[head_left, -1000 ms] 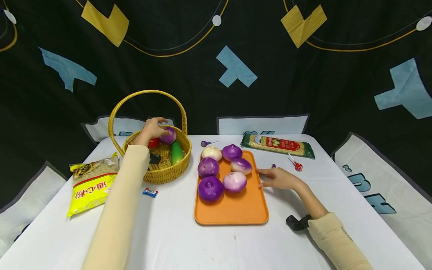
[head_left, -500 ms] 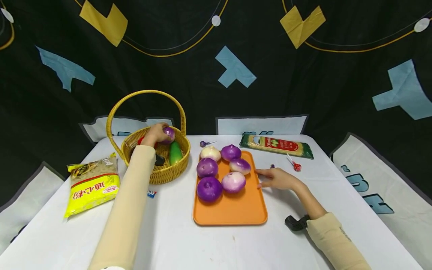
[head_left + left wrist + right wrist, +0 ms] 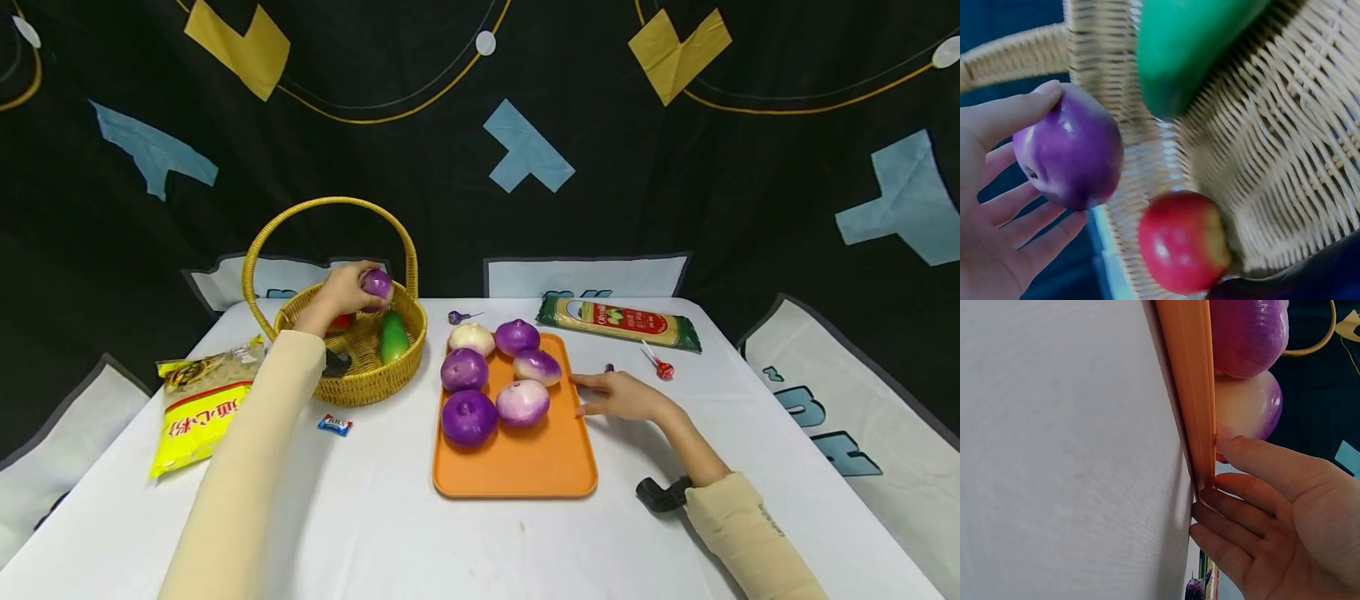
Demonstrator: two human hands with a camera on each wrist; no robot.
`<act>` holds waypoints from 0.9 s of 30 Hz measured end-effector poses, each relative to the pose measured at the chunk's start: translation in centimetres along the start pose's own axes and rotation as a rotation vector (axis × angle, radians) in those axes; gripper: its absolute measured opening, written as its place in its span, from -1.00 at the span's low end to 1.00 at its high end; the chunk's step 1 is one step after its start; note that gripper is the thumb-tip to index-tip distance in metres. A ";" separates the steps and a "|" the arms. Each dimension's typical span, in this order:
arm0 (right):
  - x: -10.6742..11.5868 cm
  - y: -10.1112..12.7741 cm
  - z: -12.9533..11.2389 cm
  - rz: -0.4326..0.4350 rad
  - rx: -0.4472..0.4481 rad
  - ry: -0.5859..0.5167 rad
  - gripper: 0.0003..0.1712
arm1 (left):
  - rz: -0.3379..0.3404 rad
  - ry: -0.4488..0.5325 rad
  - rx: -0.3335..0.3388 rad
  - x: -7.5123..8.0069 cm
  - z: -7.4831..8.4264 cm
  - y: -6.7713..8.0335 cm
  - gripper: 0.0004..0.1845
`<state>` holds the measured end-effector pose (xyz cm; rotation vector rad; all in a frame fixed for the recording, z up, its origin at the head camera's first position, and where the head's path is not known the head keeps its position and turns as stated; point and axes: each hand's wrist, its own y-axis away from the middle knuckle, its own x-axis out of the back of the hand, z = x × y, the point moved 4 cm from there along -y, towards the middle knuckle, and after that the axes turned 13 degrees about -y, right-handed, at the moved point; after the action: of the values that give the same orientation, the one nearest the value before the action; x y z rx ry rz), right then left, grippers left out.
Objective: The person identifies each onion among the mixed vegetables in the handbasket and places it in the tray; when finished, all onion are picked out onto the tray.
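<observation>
My left hand [image 3: 341, 292] pinches a purple onion [image 3: 377, 286] between thumb and fingers, just above the far side of the yellow wicker basket [image 3: 367, 388]. In the left wrist view, a red apple [image 3: 1180, 242], a smooth green vegetable [image 3: 1179, 50] and part of a dark, glossy thing [image 3: 1310, 275] lie in the basket. My right hand [image 3: 621, 397] holds the right edge of the orange tray [image 3: 517, 473], thumb over the rim and fingers along the outer side. Several purple and whitish onions [image 3: 522, 403] sit on the tray's far and middle part.
A yellow bag of pasta [image 3: 202, 412] lies left of the basket, a small blue wrapped candy [image 3: 334, 425] in front of it. Behind the tray are a long spaghetti pack [image 3: 618, 323], a red lollipop [image 3: 663, 369] and a purple lollipop [image 3: 459, 317]. The basket's tall handle [image 3: 330, 200] arches up.
My left hand first reached lower into the basket at the onion, then lifted it above the rim. The blue candy shows fully again. My right hand has stayed at the tray's edge.
</observation>
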<state>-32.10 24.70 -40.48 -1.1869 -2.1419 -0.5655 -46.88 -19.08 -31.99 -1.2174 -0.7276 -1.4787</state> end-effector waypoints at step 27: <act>0.0 0.1 -0.1 -0.002 -0.003 -0.004 -0.24 | 0.161 0.064 -0.511 0.3 15.0 12.3 -0.27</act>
<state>-32.01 24.68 -40.45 -1.1888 -2.1462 -0.5679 -30.51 -9.09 -29.13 -1.5590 -0.1995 -1.6104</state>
